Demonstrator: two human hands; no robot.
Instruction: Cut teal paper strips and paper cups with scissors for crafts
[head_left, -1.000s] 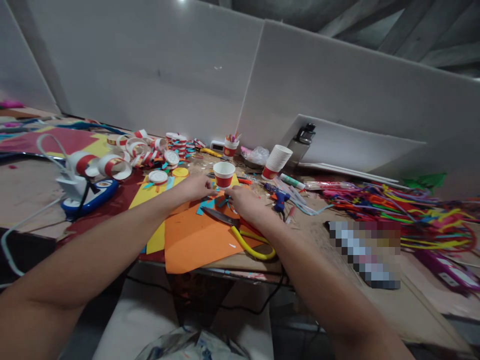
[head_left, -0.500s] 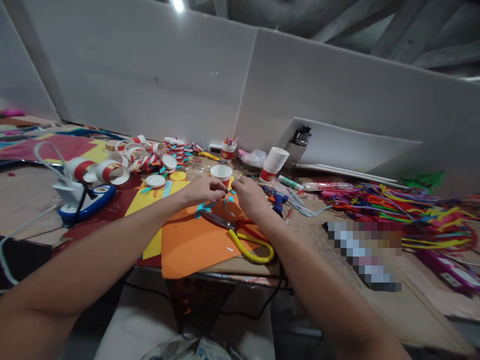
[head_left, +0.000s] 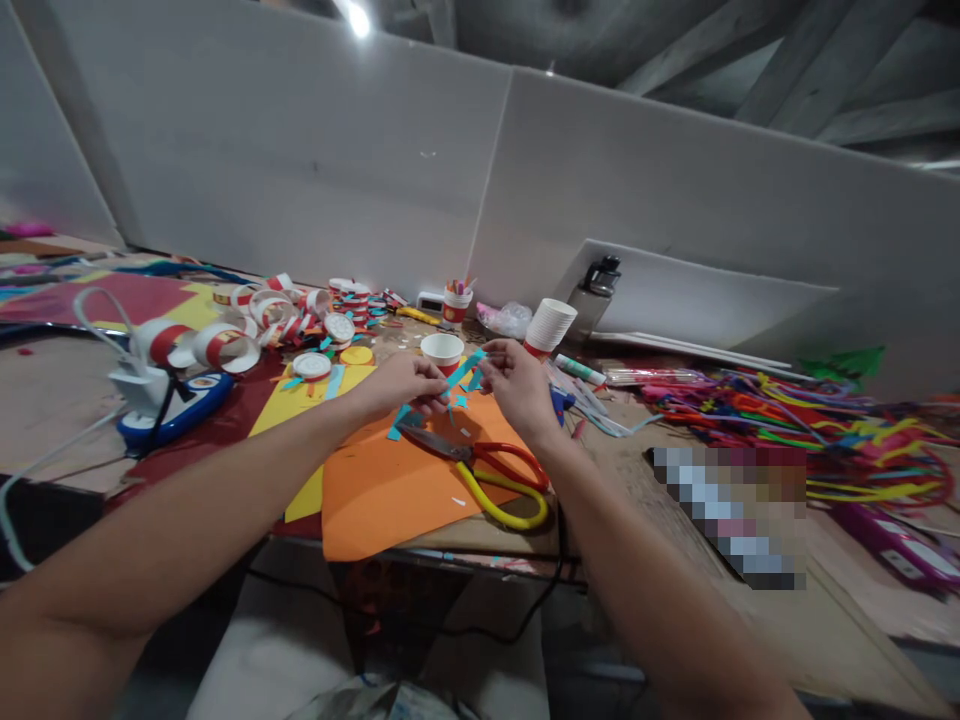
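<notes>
Between my two hands a light-blue paper strip (head_left: 466, 369) is held up at a slant above the orange paper sheet (head_left: 390, 500). The fingers of my left hand (head_left: 409, 385) pinch its lower left end. At the upper right end, my right hand (head_left: 514, 385) is closed on it; a second blue piece shows by those fingertips. Below lie scissors (head_left: 510, 515) with one yellow and one red handle, blades pointing left. More blue scraps (head_left: 397, 425) rest by the blades. A white paper cup (head_left: 442, 347) stands just behind my hands.
Cut red-and-white cup rings (head_left: 225, 345) and a blue power strip (head_left: 214, 395) lie left. Stacked paper cups (head_left: 551, 325), a bottle (head_left: 596, 290) and a glue stick (head_left: 580, 369) stand or lie behind my right hand. Colourful pipe cleaners (head_left: 810, 410) spread at right.
My hands have risen slightly and moved apart, the right one going up and right. The blue strip now shows stretched between them, and the scissors' red handle is uncovered.
</notes>
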